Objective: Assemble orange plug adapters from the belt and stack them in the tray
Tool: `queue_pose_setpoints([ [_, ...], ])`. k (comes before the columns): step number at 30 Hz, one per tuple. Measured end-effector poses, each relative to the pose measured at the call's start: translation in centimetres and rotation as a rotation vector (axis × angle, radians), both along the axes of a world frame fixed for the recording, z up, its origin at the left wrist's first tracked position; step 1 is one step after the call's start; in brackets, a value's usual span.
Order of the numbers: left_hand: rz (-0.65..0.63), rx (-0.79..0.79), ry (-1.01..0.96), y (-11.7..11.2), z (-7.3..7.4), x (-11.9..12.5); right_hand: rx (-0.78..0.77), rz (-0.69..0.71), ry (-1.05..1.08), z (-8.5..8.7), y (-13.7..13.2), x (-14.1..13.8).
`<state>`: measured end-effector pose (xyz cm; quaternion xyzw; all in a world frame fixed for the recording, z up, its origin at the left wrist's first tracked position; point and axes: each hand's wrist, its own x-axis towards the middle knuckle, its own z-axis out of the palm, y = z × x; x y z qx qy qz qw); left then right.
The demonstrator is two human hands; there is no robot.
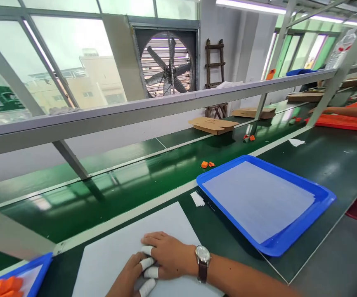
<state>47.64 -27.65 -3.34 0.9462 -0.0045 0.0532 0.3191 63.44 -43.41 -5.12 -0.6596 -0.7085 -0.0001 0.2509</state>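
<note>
Your right hand [167, 258] lies flat and open, palm down, on the large white flat sheet [110, 255] at the near edge of the dark green table [336, 161] – silver wristwatch [202, 255] showing. Your left hand [128, 276] sits just beside it, its fingers in white finger cots [147, 262] touching the right hand – I cannot tell whether they pinch anything. To your right sits a blue plastic tray [320, 194], lined with a pale sheet. Beyond the sheet runs the glossy green conveyor belt [135, 181], with two small orange pieces [207, 164] on it.
</note>
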Motion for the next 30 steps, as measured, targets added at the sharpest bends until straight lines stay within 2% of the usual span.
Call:
queue_pose_setpoints([
  [2, 0.006, -0.018, 0.126, 0.1, 2.0, 0.3, -0.032, 0.037, -0.004, 0.6, 0.0, 0.3],
  [4, 0.031, -0.009, 0.168, 0.4, 3.4, 1.0, -0.085, 0.047, -0.024, 1.6, -0.1, 1.3],
  [6, 0.118, 0.052, 0.076, 1.0, 3.3, 1.6, -0.134, -0.040, -0.049, 2.7, -0.2, 3.2],
  [8, 0.183, 0.149, -0.066, 2.0, 1.7, 1.9, -0.156, -0.205, -0.070, 3.8, -0.7, 6.2],
  [13, 0.174, 0.392, -0.265, 3.6, -3.5, 1.7, -0.178, -0.604, -0.090, 5.3, -2.9, 16.6],
  [16, 0.210, 0.464, -0.292, 3.6, -4.8, 1.6, -0.226, -0.837, -0.103, 5.5, -4.5, 22.5],
  [19, 0.234, 0.451, -0.273, 3.2, -4.9, 1.5, -0.294, -0.988, -0.112, 5.5, -5.3, 26.4],
  [22, 0.249, 0.406, -0.251, 3.0, -4.6, 1.4, -0.346, -1.078, -0.102, 5.3, -5.3, 28.4],
  [25, 0.252, 0.388, -0.243, 2.9, -4.5, 1.2, -0.363, -1.114, -0.071, 5.4, -4.6, 29.0],
  [27, 0.248, 0.387, -0.239, 2.9, -4.4, 1.2, -0.342, -1.093, -0.049, 5.7, -3.9, 28.7],
  [30, 0.251, 0.365, -0.238, 2.9, -4.3, 1.3, -0.271, -0.983, -0.026, 6.5, -2.6, 27.1],
])
